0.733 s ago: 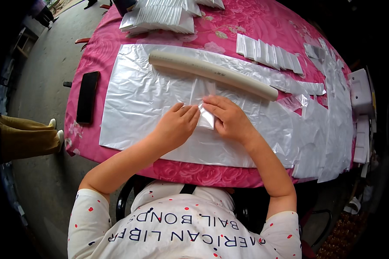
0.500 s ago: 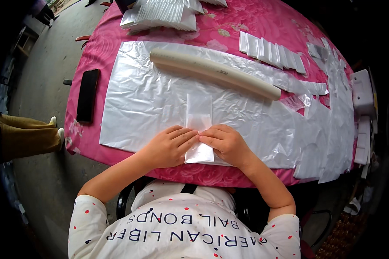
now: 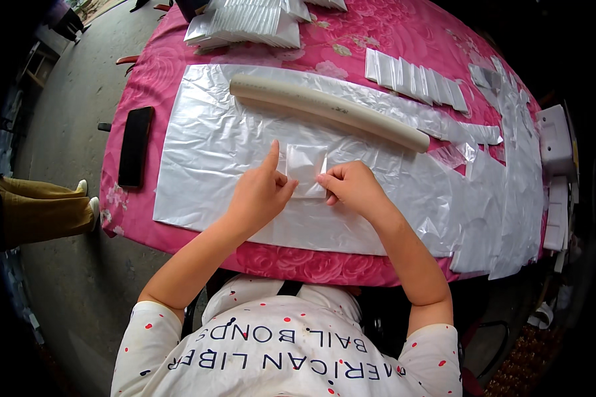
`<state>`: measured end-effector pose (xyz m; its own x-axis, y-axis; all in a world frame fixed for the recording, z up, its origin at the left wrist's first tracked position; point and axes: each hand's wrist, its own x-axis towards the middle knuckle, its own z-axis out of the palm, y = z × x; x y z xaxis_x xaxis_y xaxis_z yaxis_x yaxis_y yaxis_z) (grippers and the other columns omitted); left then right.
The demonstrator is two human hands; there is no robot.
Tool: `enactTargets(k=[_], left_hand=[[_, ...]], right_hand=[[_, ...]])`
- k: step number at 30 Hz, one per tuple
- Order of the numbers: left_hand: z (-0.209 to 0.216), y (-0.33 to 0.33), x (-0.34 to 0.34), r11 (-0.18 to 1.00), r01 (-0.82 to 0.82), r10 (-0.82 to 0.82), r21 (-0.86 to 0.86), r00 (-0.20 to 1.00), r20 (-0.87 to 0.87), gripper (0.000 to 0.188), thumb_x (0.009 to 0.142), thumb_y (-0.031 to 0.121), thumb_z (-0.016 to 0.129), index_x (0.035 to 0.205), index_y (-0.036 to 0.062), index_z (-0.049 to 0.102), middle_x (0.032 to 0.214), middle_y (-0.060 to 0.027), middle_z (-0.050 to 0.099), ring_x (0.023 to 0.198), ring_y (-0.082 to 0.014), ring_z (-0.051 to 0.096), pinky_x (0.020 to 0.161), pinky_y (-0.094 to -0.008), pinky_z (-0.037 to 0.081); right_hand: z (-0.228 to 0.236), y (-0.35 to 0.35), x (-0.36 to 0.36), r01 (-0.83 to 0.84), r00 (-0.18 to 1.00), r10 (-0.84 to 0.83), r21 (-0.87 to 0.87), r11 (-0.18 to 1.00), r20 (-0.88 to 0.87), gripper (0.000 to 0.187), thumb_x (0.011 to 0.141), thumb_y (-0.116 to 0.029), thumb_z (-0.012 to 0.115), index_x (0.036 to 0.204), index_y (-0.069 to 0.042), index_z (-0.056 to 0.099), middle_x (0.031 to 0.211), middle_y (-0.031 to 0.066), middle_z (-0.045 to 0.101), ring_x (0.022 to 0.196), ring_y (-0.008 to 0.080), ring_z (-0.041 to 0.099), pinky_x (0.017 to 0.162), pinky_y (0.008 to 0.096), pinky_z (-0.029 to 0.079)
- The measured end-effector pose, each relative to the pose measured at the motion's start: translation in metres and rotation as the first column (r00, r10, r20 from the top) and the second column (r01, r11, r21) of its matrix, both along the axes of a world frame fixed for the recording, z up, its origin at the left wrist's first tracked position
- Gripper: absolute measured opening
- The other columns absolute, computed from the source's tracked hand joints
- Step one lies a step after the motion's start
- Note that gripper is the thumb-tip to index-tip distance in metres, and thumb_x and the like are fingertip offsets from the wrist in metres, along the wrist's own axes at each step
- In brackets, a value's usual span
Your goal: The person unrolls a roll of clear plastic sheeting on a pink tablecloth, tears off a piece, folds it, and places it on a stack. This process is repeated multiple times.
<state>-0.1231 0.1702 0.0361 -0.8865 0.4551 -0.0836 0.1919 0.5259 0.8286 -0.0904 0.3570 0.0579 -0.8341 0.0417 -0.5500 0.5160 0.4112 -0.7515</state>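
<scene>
Head view. A small folded piece of clear plastic film (image 3: 306,171) lay flat on a large silvery plastic sheet (image 3: 205,165) spread over the pink floral tabletop (image 3: 377,40), near the middle of the sheet and closer to the tabletop's near edge than its far edge. The left hand (image 3: 258,195) rested at the piece's left edge, index finger extended and pointing toward the far edge, the other fingers loosely curled; it pressed rather than gripped. The right hand (image 3: 354,188) lay at the piece's right edge with its fingers curled, their tips pinching that edge. Beyond the piece, a long pale tube (image 3: 328,111) lay slantwise on the sheet. A row of overlapping folded film pieces (image 3: 414,78) stood toward the far right corner, and a stack of similar pieces (image 3: 248,23) at the far edge. A black flat object (image 3: 134,145) lay along the left edge of the tabletop. Trousered legs of another person (image 3: 40,208) showed on the floor to the left.
</scene>
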Motion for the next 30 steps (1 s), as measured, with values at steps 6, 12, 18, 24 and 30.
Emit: enactTargets(k=[6, 12, 18, 24, 30], left_hand=[[0.007, -0.003, -0.003, 0.992, 0.019, -0.017, -0.123, 1.000, 0.019, 0.078, 0.074, 0.007, 0.068, 0.137, -0.0048, 0.024, 0.103, -0.0163, 0.060, 0.074, -0.0224, 0.063, 0.066, -0.0304, 0.049], [-0.005, 0.017, 0.013, 0.944, 0.212, -0.315, -0.252, 0.800, -0.510, 0.078, 0.075, 0.020, 0.067, 0.135, -0.0065, 0.026, 0.137, -0.0225, 0.032, 0.129, -0.0361, 0.030, 0.104, -0.0432, 0.028], [-0.030, 0.027, 0.015, 0.928, 0.131, -0.304, -0.349, 0.808, -0.505, 0.094, 0.076, 0.053, 0.056, 0.135, -0.0120, 0.021, 0.141, -0.0274, 0.023, 0.135, -0.0377, 0.016, 0.110, -0.0477, 0.009], [-0.033, 0.027, 0.015, 0.919, 0.135, -0.321, -0.370, 0.802, -0.504, 0.103, 0.072, 0.057, 0.057, 0.136, -0.0124, 0.015, 0.144, -0.0273, 0.017, 0.136, -0.0380, 0.012, 0.110, -0.0493, 0.006], [-0.025, 0.014, 0.018, 0.970, 0.063, -0.191, -0.236, 0.797, -0.573, 0.098, 0.074, 0.051, 0.060, 0.139, -0.0075, 0.015, 0.144, -0.0272, 0.015, 0.137, -0.0373, 0.011, 0.109, -0.0480, 0.007]], right_hand=[[-0.005, 0.000, -0.006, 0.007, 0.999, -0.008, 0.025, 1.000, 0.039, 0.026, 0.083, -0.022, 0.060, 0.072, 0.002, 0.064, 0.059, 0.0037, 0.058, 0.051, 0.0085, 0.057, 0.049, 0.0228, 0.042], [-0.013, 0.002, -0.010, -0.062, 0.997, 0.058, 0.072, 0.996, 0.044, 0.027, 0.082, -0.020, 0.060, 0.070, 0.003, 0.063, 0.056, 0.0050, 0.058, 0.050, 0.0101, 0.057, 0.049, 0.0241, 0.042], [-0.002, -0.006, -0.006, 0.009, 0.999, -0.011, 0.074, 0.997, 0.035, 0.023, 0.076, -0.021, 0.059, 0.068, 0.000, 0.065, 0.056, 0.0098, 0.061, 0.055, 0.0209, 0.061, 0.055, 0.0333, 0.047], [0.004, -0.017, 0.011, -0.103, 0.955, 0.234, 0.539, 0.836, -0.181, 0.017, 0.070, -0.020, 0.064, 0.073, -0.002, 0.063, 0.065, 0.0123, 0.063, 0.065, 0.0288, 0.062, 0.062, 0.0367, 0.050], [0.013, -0.005, 0.017, -0.220, 0.901, 0.423, 0.744, 0.632, -0.093, 0.025, 0.072, -0.020, 0.066, 0.089, -0.002, 0.062, 0.091, 0.0133, 0.063, 0.082, 0.0283, 0.062, 0.070, 0.0371, 0.049]])
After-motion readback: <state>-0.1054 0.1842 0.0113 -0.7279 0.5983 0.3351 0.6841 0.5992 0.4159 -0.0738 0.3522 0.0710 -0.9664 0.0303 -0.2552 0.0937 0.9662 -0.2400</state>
